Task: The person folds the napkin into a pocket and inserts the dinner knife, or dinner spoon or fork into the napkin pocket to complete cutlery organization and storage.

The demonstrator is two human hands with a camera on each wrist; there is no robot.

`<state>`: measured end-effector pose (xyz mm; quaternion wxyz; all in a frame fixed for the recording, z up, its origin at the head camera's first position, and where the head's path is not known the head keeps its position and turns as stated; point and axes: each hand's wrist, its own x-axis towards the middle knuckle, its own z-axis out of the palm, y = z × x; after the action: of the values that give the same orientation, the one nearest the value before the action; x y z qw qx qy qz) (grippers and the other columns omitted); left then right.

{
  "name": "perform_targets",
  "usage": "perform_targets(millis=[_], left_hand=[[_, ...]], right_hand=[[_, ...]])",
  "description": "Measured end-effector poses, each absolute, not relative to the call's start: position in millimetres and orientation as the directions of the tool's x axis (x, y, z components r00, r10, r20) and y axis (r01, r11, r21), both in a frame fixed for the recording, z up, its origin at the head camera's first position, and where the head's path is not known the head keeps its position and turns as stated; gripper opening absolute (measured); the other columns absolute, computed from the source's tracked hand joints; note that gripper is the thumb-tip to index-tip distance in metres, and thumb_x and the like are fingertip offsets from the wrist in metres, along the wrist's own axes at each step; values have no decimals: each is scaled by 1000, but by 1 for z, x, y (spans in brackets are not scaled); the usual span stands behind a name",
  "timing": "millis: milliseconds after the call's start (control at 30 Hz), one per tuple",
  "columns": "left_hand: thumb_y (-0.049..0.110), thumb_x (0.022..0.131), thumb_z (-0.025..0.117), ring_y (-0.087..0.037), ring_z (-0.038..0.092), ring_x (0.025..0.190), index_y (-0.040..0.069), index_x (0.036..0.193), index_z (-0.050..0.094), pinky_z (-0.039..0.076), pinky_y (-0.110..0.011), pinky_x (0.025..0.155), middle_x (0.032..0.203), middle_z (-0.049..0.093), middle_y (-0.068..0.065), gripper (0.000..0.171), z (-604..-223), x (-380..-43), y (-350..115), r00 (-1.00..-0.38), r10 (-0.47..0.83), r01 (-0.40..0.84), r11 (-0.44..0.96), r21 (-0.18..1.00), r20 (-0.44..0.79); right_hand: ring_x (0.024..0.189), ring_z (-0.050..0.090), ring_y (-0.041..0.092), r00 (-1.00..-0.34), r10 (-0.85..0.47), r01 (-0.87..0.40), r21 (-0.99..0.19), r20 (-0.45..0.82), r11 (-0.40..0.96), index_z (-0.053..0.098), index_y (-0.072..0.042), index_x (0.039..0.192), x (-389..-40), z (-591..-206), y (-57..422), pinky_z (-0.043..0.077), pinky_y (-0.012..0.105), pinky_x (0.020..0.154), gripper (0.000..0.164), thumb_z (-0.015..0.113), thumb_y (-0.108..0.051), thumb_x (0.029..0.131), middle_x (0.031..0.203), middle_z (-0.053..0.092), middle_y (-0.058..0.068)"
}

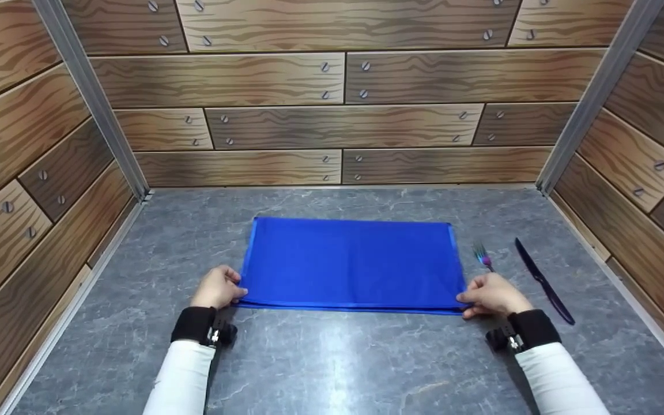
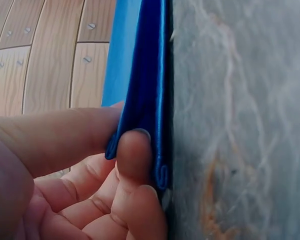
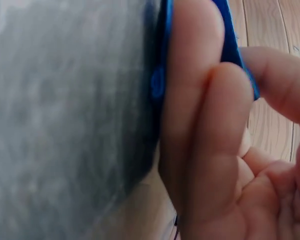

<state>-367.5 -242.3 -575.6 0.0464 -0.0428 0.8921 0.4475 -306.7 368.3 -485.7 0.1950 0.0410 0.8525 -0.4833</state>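
Observation:
A blue cloth (image 1: pixel 349 262), folded over into a wide rectangle, lies on the grey marbled table. At its near left corner my left hand (image 1: pixel 220 287) pinches the upper layer between thumb and fingers. In the left wrist view the fingertips sit between that layer and the lower hemmed layer of the cloth (image 2: pixel 145 85). My right hand (image 1: pixel 493 295) pinches the upper layer at the near right corner. Its fingers reach in between the two blue layers (image 3: pixel 232 45) in the right wrist view.
A fork (image 1: pixel 483 257) with a rainbow sheen lies just beyond the right hand, its handle partly hidden. Farther right lies a dark knife (image 1: pixel 544 281), slanting toward me. Wood-patterned walls (image 1: pixel 332 80) enclose the grey table (image 1: pixel 309 363) at the back and both sides.

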Motion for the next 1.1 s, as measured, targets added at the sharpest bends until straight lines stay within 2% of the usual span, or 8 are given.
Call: perform_targets(millis=[167, 333, 433, 567, 733, 967, 1100], left_hand=[[15, 96, 93, -22, 74, 85, 2, 115, 73, 58, -35, 80, 99, 80, -12, 31, -576, -370, -243, -994, -37, -97, 688, 719, -99], [13, 95, 92, -36, 78, 109, 2, 114, 74, 63, -55, 102, 119, 83, -21, 28, -575, -366, -244, -997, -16, -64, 749, 659, -78], [12, 92, 93, -40, 77, 113, 2, 112, 74, 62, -60, 106, 120, 83, -22, 29, -576, -365, -244, -998, -14, -55, 761, 646, -68], [12, 89, 95, -39, 77, 111, 3, 110, 74, 62, -58, 105, 118, 83, -21, 31, -579, -365, -245, -997, -23, -64, 757, 650, -71], [12, 87, 96, -36, 77, 110, 3, 110, 75, 62, -55, 103, 118, 83, -19, 33, -578, -364, -244, -997, -24, -66, 753, 654, -73], [8, 89, 93, -22, 77, 84, -1, 115, 74, 61, -33, 77, 111, 83, -20, 34, -574, -364, -246, -992, 5, -90, 679, 729, -127], [4, 90, 92, -20, 75, 78, -3, 116, 73, 59, -29, 71, 107, 82, -18, 33, -573, -363, -247, -988, 7, -113, 645, 756, -154]], right_hand=[[54, 69, 4, -941, -71, 209, -733, -331, 647, 57, -14, 82, -315, -491, 370, 57, 19, 57, 35, 78, -13, 109, 68, 66, -3], [55, 70, 8, -945, -82, 153, -650, -316, 745, 66, -14, 79, -343, -533, 400, 56, 23, 56, 33, 82, -20, 106, 69, 74, 0], [57, 73, 11, -946, -65, 157, -623, -319, 766, 71, -13, 78, -354, -555, 411, 57, 25, 56, 31, 89, -23, 101, 70, 76, 2], [59, 77, 14, -940, -68, 184, -666, -333, 723, 71, -11, 82, -356, -563, 417, 63, 28, 58, 28, 91, -19, 99, 73, 76, 5], [58, 77, 10, -928, -102, 195, -699, -359, 688, 68, -11, 83, -342, -540, 406, 65, 25, 60, 27, 87, -12, 101, 73, 73, 2], [58, 74, 6, -920, -114, 211, -719, -375, 662, 69, -10, 81, -315, -497, 383, 64, 21, 62, 27, 80, -6, 105, 70, 71, -2], [57, 70, 4, -926, -93, 221, -727, -365, 650, 69, -9, 81, -302, -482, 372, 62, 19, 61, 28, 78, -3, 106, 68, 68, -3]])
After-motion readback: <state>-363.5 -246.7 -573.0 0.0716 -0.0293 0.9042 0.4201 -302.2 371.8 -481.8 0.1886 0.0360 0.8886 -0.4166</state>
